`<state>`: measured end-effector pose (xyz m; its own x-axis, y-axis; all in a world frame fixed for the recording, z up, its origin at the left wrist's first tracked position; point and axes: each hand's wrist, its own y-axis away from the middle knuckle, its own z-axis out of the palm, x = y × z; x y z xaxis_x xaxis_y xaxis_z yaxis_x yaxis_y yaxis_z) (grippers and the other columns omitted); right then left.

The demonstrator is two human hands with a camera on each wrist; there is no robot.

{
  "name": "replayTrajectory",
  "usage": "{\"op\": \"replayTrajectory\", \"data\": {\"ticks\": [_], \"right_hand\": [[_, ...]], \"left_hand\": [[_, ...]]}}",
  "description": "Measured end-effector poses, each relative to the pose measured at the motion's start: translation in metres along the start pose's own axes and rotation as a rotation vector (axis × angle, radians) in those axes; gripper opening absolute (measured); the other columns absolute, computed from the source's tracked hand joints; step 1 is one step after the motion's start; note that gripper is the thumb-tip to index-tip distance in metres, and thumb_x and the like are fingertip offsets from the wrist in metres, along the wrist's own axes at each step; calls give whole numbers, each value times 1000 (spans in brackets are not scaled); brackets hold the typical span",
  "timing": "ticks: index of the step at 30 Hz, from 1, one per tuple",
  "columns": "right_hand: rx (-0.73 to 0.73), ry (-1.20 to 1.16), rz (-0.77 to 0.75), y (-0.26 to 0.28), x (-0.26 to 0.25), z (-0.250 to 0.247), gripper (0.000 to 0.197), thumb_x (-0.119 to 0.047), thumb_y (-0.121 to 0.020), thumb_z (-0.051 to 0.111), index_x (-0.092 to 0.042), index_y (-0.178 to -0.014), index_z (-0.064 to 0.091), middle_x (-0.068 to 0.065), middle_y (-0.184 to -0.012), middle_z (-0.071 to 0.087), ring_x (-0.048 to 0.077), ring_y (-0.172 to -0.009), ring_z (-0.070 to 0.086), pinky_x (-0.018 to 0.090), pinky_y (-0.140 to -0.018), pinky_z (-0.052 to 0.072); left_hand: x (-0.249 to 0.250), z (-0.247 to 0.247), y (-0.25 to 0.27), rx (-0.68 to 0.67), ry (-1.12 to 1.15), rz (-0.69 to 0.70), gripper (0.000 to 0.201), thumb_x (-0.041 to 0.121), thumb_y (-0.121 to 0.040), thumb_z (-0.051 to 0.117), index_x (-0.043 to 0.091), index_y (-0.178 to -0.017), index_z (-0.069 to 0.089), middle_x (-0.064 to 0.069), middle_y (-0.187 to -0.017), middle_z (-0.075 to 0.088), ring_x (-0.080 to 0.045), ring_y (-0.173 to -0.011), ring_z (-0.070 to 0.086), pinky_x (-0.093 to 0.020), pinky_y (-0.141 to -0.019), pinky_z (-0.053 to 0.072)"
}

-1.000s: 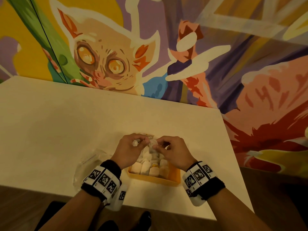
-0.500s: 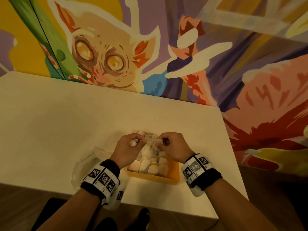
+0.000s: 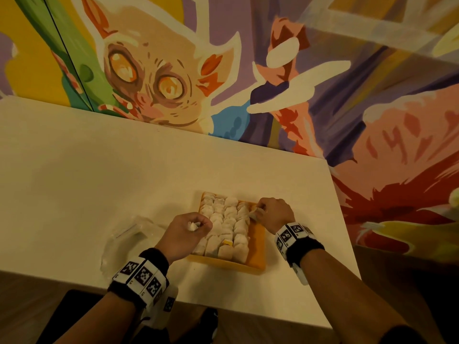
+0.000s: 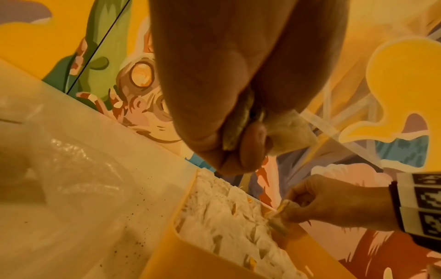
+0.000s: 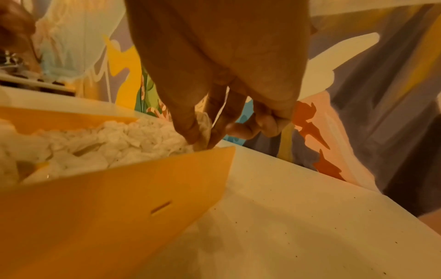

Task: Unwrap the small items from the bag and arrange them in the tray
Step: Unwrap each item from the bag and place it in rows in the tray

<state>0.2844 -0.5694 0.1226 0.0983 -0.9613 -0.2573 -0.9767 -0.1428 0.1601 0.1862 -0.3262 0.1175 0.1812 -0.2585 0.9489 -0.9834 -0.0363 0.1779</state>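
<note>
Head view: hands now apart, no longer joined over the orange plastic tray (image 3: 255, 247). Right hand (image 3: 274, 214) pinching 1 small pale unwrapped item (image 3: 253, 215) at the tray's right side; left hand (image 3: 185, 232) clutching a crumpled white wrapper (image 3: 192, 226). Placement probably next, beside the clear plastic bag (image 3: 129, 234).

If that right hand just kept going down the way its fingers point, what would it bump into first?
Most likely the tray's floor by its right wall: the right hand points its fingertips, pinching a small item, down there beside the packed items.

White table (image 3: 99, 175) with orange tray (image 3: 257, 244), clear bag (image 3: 124, 239)
</note>
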Motion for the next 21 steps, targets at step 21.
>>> {"op": "replayTrajectory", "data": {"ticks": [21], "right_hand": [[-37,141,-29,-8,-11,4,19,-20,-86,56,-22,-104,62,1,-109,62,23,-100,59,33,-84,46]], "left_hand": [[19,-6,3,2,245,-219,19,21,-95,60,6,-93,71,-8,-83,50,-22,-56,36,-23,-39,35]]}}
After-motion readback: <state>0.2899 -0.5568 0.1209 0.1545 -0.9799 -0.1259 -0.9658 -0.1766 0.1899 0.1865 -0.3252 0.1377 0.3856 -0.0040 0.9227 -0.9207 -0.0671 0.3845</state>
